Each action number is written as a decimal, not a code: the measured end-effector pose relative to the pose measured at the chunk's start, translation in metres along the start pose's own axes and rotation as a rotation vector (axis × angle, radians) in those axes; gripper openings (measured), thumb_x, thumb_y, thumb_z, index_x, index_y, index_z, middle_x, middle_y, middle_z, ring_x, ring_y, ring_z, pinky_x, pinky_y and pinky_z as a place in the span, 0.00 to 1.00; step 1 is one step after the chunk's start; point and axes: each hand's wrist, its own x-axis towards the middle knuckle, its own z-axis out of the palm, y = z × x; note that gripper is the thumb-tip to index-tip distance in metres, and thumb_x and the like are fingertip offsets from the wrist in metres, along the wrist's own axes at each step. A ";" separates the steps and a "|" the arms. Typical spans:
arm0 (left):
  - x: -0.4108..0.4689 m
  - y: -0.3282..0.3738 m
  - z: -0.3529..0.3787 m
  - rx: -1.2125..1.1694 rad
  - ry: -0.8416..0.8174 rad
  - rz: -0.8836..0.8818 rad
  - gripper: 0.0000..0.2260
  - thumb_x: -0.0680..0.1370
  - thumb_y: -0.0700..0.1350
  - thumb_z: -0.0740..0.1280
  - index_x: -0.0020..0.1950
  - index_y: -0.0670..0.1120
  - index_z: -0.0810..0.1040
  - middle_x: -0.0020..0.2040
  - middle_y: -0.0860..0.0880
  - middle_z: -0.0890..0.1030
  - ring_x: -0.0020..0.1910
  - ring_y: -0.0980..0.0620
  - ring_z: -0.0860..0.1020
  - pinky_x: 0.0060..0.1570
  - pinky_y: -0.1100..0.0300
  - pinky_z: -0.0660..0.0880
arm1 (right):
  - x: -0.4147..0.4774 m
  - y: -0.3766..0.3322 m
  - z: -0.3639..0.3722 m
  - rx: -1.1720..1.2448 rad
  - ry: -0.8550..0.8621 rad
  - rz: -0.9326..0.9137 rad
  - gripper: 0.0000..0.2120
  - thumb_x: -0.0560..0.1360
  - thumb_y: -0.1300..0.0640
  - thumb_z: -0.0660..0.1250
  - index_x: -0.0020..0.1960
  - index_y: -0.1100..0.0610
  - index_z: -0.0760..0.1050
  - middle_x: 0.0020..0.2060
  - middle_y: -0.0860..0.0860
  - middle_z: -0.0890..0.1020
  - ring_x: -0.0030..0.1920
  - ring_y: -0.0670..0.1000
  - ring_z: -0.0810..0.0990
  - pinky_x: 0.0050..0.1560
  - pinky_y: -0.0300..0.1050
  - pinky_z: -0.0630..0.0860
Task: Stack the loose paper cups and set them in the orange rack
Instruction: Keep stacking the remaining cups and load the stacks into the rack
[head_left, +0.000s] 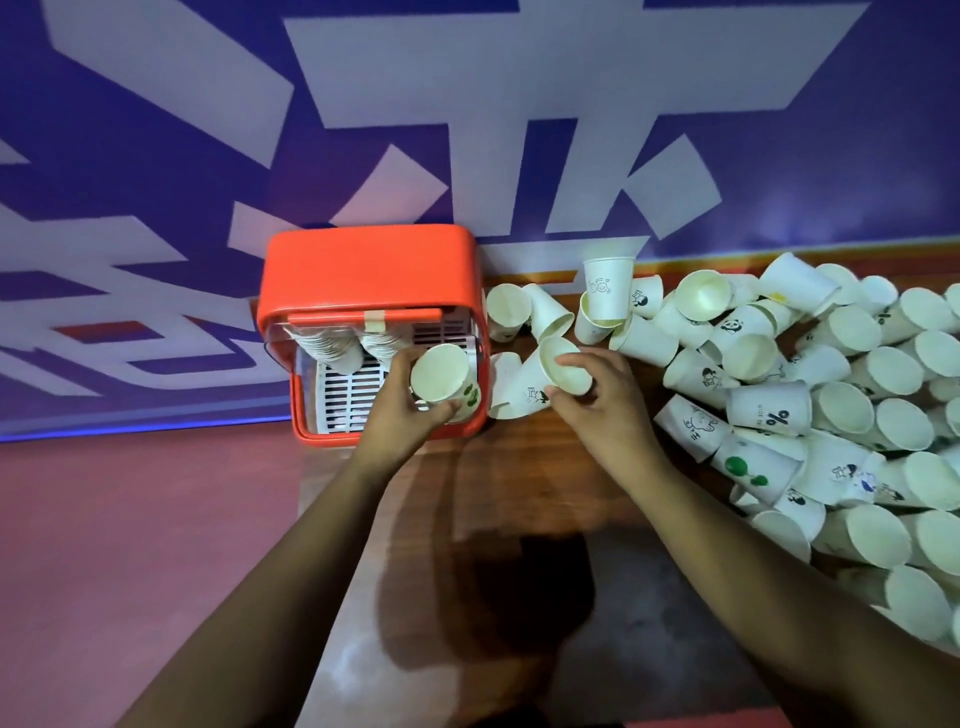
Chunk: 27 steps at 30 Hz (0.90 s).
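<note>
Nearest, across the glossy brown worktop (493, 519), two bare forearms (322, 545), reaching away from the camera.

Farther up on the left, the left hand (402, 400), clenched round a white paper cup (441, 376) with a green mark on its side. Thumb and fingers round the wall, open mouth tipped toward the camera, held over the right front corner of the orange rack (363, 265).

Just beside it, the right hand (597, 400), grasping a second paper cup (563, 364) by its side, mouth likewise turned up toward the camera. Held above the worktop just right of the rack, over a couple of cups lying on their sides.

Along the right, from near edge to far edge, a heap of loose paper cups (857, 415), mostly tipped over. Printed here and there with small cartoon figures, a panda, a percent sign, green blobs.

Inside the rack, a white slatted tray (348, 395) and, toward the back, two leaning stacks of nested cups (332, 348). Possibly more behind the clear cover, hard to tell. On the rack's front bar, a strip of tape (375, 319).

Beyond the right hand, an upright cup (608, 288), set in the mouth of another.

Left of the worktop, reddish floor (130, 519).

Farthest, a purple wall (156, 130) with large white shapes.
</note>
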 end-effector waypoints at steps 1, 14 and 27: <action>0.002 -0.002 0.001 0.047 0.000 0.012 0.26 0.71 0.40 0.77 0.64 0.50 0.69 0.57 0.57 0.77 0.53 0.67 0.75 0.46 0.76 0.69 | -0.001 -0.003 0.001 0.000 0.002 0.011 0.18 0.70 0.56 0.76 0.58 0.53 0.79 0.59 0.48 0.74 0.59 0.40 0.72 0.61 0.44 0.75; 0.014 -0.048 -0.007 0.330 -0.161 0.038 0.37 0.69 0.50 0.78 0.76 0.47 0.68 0.70 0.46 0.69 0.69 0.49 0.68 0.66 0.62 0.65 | 0.000 -0.022 0.030 0.031 -0.068 0.075 0.26 0.70 0.53 0.76 0.65 0.49 0.71 0.60 0.47 0.74 0.61 0.47 0.74 0.58 0.49 0.77; 0.007 -0.034 -0.028 -0.105 -0.035 -0.160 0.19 0.81 0.47 0.68 0.71 0.50 0.73 0.67 0.55 0.77 0.63 0.62 0.76 0.64 0.59 0.74 | 0.012 -0.049 0.065 -0.007 -0.282 0.009 0.33 0.69 0.53 0.77 0.69 0.48 0.67 0.65 0.45 0.72 0.64 0.46 0.73 0.62 0.48 0.76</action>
